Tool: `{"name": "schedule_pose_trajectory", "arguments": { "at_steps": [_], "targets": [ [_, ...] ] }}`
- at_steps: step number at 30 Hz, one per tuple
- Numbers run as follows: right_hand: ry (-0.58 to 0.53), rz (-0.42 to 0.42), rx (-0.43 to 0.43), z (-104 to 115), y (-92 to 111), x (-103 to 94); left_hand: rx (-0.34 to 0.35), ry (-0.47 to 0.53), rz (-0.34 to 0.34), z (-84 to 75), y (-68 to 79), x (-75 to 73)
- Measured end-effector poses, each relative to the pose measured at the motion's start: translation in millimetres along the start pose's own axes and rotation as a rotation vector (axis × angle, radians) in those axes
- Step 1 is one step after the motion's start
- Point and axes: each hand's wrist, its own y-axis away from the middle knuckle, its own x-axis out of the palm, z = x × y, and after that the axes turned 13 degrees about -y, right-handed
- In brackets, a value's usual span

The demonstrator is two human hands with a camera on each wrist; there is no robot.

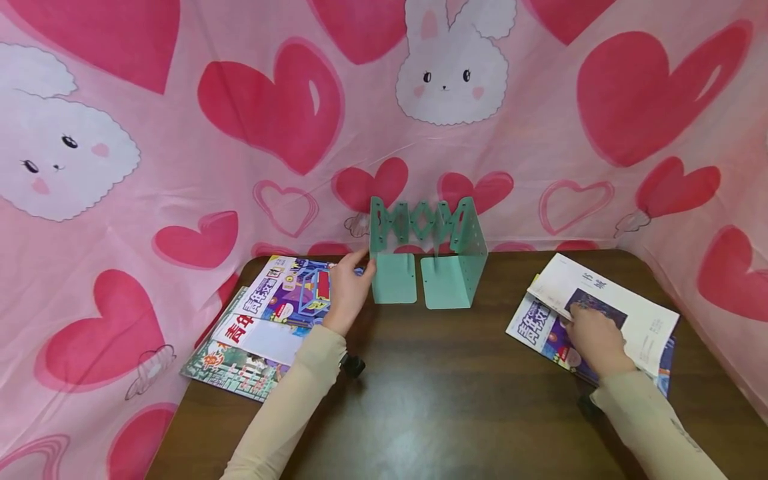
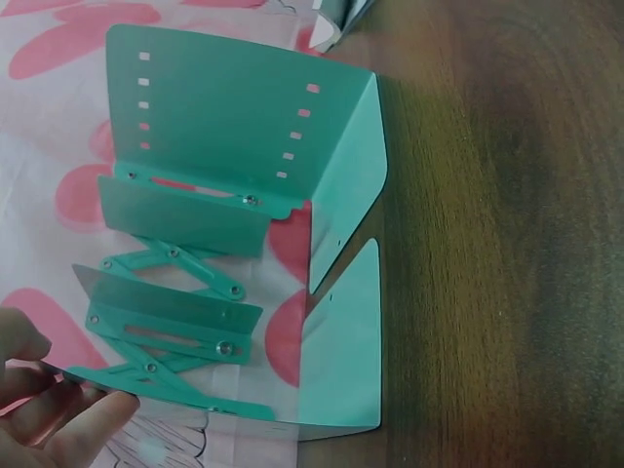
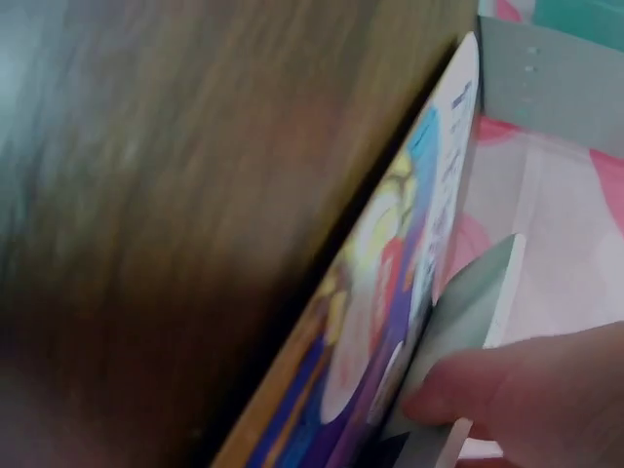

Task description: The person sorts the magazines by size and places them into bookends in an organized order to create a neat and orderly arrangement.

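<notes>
A green bookend (image 2: 185, 216) stands near the desk's (image 1: 432, 400) back edge, its left panel pinched by the left hand (image 1: 351, 287), seemingly for steadiness. Toward the right edge, the right hand (image 1: 597, 340) pinches a white booklet (image 1: 645, 317) atop a purple magazine (image 1: 555, 340), likely gripping one alone; overlapping magazines (image 1: 264, 340) lie leftward.

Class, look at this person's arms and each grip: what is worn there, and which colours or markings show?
The left sleeve and right sleeve are long and cream; the right bears a small dark marking, unreadable here. A black wrist camera shows at the left wrist. The left grip and right grip wear no gloves.
</notes>
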Motion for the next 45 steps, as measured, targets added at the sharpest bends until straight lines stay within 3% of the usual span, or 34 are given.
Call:
{"name": "schedule_pose_trajectory", "arguments": {
  "at_steps": [5,11,21,27,38,45],
  "targets": [
    [-0.015,0.081,0.104,5,6,-0.8,-0.015,0.01,0.009,-1.1,0.8,-0.6],
    [0.032,0.033,0.018,8,12,-2.5,-0.009,0.026,0.005,-0.3,0.3,-0.1],
    [0.047,-0.22,-0.164,-6,15,-12.3,-0.028,0.048,0.021,2.2,0.9,-0.2],
    [-0.005,-0.303,-0.21,-8,24,-21.2,-0.013,0.05,0.012,3.0,0.0,-0.5],
    [-0.181,-0.536,-0.316,8,42,-30.2,0.0,0.054,0.033,3.2,1.0,-1.3],
    [-0.318,-0.644,-0.328,22,48,-27.4,0.01,0.063,0.031,3.3,1.0,-0.8]
  ]
}}
